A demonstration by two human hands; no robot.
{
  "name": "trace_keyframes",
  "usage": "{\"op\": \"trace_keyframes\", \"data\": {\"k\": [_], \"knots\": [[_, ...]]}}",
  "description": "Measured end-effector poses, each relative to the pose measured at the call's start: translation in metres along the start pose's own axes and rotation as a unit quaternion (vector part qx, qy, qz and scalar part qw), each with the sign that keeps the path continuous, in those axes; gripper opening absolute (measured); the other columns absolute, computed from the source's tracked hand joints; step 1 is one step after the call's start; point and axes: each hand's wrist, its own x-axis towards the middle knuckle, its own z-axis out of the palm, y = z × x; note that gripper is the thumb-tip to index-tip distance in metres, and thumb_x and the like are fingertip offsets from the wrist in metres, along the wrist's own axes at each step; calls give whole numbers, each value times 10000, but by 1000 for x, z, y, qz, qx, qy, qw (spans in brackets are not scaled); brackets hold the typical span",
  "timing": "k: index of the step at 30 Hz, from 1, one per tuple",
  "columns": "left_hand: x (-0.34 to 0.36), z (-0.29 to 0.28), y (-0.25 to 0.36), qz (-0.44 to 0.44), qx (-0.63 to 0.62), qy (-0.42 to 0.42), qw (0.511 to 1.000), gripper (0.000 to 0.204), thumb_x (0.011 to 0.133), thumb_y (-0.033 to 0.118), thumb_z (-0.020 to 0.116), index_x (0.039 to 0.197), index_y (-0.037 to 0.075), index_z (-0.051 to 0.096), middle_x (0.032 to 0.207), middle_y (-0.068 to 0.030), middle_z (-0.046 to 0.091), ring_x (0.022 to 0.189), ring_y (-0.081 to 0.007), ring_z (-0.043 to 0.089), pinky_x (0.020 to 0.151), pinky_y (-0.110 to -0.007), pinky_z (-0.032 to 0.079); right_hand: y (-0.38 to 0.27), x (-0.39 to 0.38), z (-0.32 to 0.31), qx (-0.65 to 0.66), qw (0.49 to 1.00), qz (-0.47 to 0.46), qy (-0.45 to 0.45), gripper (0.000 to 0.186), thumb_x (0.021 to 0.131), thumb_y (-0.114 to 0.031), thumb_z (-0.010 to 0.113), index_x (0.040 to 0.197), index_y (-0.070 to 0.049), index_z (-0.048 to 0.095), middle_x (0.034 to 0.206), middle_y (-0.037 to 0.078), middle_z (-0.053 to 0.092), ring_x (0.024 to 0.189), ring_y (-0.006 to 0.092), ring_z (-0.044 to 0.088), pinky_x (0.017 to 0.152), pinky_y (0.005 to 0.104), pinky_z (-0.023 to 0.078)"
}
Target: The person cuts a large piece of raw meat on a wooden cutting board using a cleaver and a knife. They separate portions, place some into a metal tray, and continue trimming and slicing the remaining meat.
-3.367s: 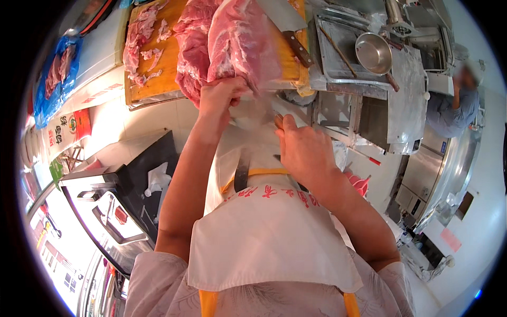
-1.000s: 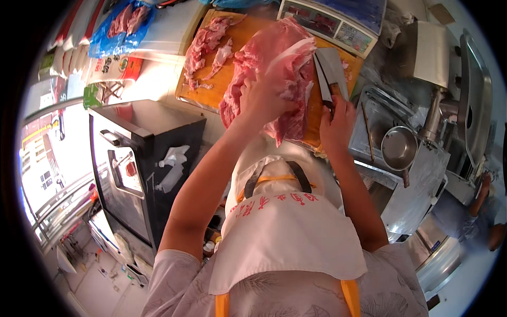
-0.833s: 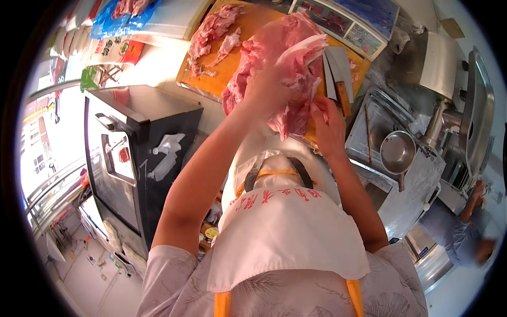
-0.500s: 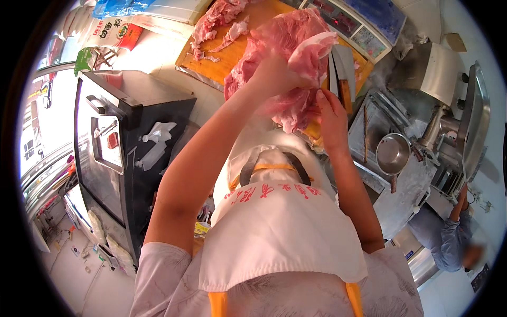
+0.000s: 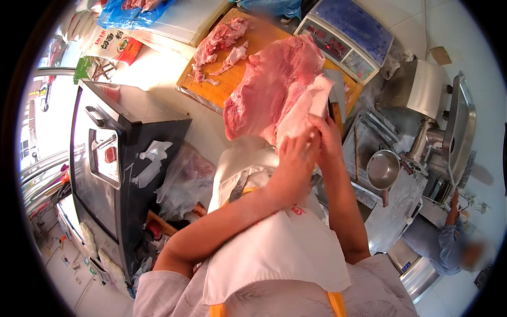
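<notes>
A large slab of raw pink meat [image 5: 269,95] with a pale fatty flap is lifted off the orange cutting board [image 5: 232,79]. My left hand [image 5: 296,158] grips its lower edge. Just to the right, my right hand [image 5: 328,138] also holds the fatty flap; both hands touch each other. A cleaver [image 5: 335,100] lies on the board behind the meat, partly hidden. Smaller pieces of meat [image 5: 219,39] rest at the board's far left.
A weighing scale [image 5: 346,34] stands behind the board. Right of it are a steel bowl [image 5: 383,169] and a metal grinder [image 5: 449,137]. A black cabinet [image 5: 116,158] stands at the left, clear plastic bags [image 5: 182,179] beside it. Another person [image 5: 449,243] crouches at the lower right.
The meat slab has stayed lifted while I turned; my left hand slid down to its lower edge and my right hand left the cleaver to grip the meat.
</notes>
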Motion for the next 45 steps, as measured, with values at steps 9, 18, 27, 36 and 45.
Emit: {"op": "trace_keyframes", "data": {"k": [9,18,27,36,45], "knots": [[-15,-32,21,178,-74,-44,980,546,679,-110,735,1217,-16,714,1296,-148,681,1284,-348,617,1253,-611,357,-51,-17,12,148,985,-12,-84,604,1016,-299,664,1530,-23,505,1414,153,649,1285,316,663,1110,497,547],[-5,-97,36,-35,29,227,973,865,767,140,986,1491,43,523,1387,-161,629,1154,-332,691,1018,-425,548,-76,-26,49,200,967,-18,-158,562,1061,-273,636,1559,-64,478,1441,137,640,1314,314,650,1134,497,539],[-18,-135,-18,-128,-460,155,865,778,922,176,908,1545,-34,493,1351,-94,701,1183,-145,675,1030,-349,560,-61,-48,129,187,957,21,-223,609,1088,-406,623,1577,-68,487,1491,143,630,1351,321,641,1146,504,538],[-81,-239,-113,-130,-544,138,817,456,1095,349,698,1311,-52,699,1119,-71,749,1008,-132,675,903,-320,571,-6,-62,259,99,979,-39,-175,598,1083,-400,656,1556,-71,496,1486,135,627,1346,316,634,1152,507,534],[-186,-331,-229,-178,-259,281,907,349,1085,-12,604,1428,10,664,1155,-72,785,1008,-174,723,932,-329,582,75,-57,387,58,978,24,-201,659,1013,-330,767,1542,-37,505,1474,131,630,1342,324,629,1178,501,512]]}}
